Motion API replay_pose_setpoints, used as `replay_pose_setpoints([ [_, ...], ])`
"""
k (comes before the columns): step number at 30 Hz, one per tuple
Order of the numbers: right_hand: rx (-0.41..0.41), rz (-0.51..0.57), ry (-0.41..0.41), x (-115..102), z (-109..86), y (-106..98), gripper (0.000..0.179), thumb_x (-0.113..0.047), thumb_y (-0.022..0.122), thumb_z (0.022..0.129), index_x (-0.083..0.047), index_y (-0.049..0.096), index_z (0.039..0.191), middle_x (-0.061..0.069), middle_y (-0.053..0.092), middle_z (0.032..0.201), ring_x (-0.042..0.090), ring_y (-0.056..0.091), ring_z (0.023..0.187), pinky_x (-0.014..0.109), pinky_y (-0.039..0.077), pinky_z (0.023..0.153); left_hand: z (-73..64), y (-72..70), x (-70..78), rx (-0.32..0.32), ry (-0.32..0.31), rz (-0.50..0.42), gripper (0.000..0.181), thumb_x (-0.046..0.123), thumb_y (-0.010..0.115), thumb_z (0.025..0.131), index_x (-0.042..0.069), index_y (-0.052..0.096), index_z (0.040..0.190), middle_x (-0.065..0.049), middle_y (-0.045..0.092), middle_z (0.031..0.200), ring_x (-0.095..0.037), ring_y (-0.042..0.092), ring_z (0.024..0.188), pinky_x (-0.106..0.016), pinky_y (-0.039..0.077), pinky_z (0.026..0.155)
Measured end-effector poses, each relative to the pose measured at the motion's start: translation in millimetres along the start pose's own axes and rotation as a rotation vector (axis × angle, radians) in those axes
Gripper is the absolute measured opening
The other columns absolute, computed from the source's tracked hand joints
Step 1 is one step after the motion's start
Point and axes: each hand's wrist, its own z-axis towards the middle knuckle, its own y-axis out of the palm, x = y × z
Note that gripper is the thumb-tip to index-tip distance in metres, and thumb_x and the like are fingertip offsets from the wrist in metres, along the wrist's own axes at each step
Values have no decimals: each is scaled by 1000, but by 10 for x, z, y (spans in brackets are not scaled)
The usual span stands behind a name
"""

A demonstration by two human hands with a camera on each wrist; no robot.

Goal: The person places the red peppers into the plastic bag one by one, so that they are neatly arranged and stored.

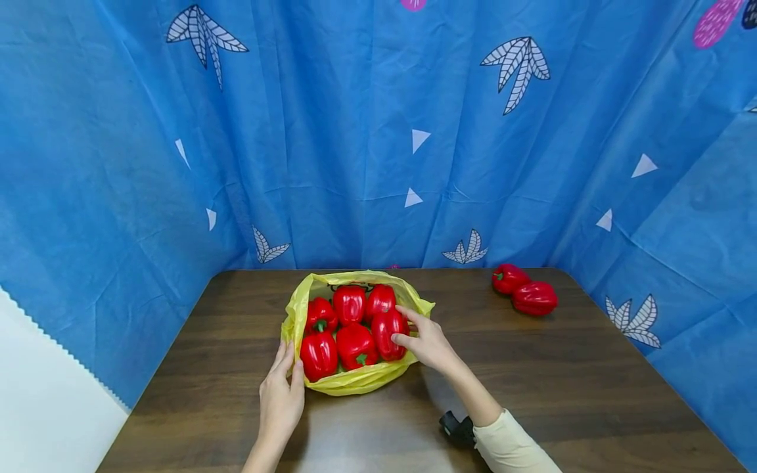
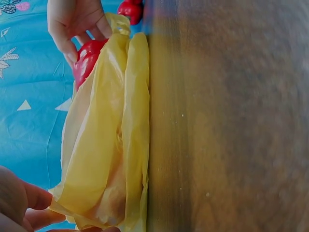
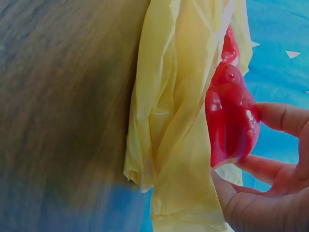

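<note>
A yellow plastic bag (image 1: 361, 381) stands wide-mouthed on the table, its rim rolled down, with several glossy red bell peppers (image 1: 357, 346) inside. My right hand (image 1: 430, 341) reaches over the bag's right rim and grips the rightmost bell pepper (image 1: 389, 334) between thumb and fingers. That same pepper (image 3: 231, 121) shows in the right wrist view, its lower part hidden by the bag wall. At the bag's left side, my left hand (image 1: 281, 397) holds the rim between thumb and fingers. The left wrist view shows its fingers (image 2: 38, 197) at the plastic edge.
Two more red bell peppers (image 1: 535, 299) lie touching each other at the back right of the brown wooden table (image 1: 568, 374). Blue patterned curtain (image 1: 367, 131) hangs behind and at both sides. A black device (image 1: 457, 427) is under my right wrist.
</note>
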Motion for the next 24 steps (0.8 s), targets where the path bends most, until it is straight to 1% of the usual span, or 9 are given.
replay_pose_setpoints([
  [5,-11,-70,-4,30,13,27,62,-25,64,79,-19,39,135,10,52,124,27,53,106,36,52,76,-4,7,-11,7,5,4,44,11,50,89,2,41,131,-16,33,140,-35,36,123,-52,29,99],
  [7,-8,-110,-19,41,22,39,62,-24,63,80,-18,37,136,10,51,127,26,53,107,36,51,79,-6,6,-11,6,3,7,44,11,50,89,2,41,131,-16,33,140,-35,36,123,-52,29,99],
  [12,4,-158,-41,49,31,70,62,-22,63,80,-13,37,136,11,48,129,27,53,108,37,50,82,-8,5,-10,0,-11,11,45,12,50,89,3,41,132,-15,32,140,-35,35,124,-52,28,100],
  [18,4,-176,-29,54,12,101,62,-20,64,79,-14,39,135,12,50,123,27,54,103,33,52,76,-10,7,-9,8,-4,14,45,11,51,88,3,41,131,-16,33,139,-35,36,123,-52,28,100],
  [22,0,-205,-42,59,-7,105,62,-20,64,79,-14,39,135,13,51,121,25,54,99,30,52,72,-10,7,-6,11,3,16,45,10,51,88,3,42,131,-16,34,139,-35,36,123,-52,29,99],
  [24,13,-219,-57,54,-16,92,61,-21,64,79,-12,40,135,13,52,120,25,54,98,29,52,72,-10,5,-2,7,2,14,45,11,51,88,3,42,131,-16,33,140,-36,36,123,-52,29,99],
])
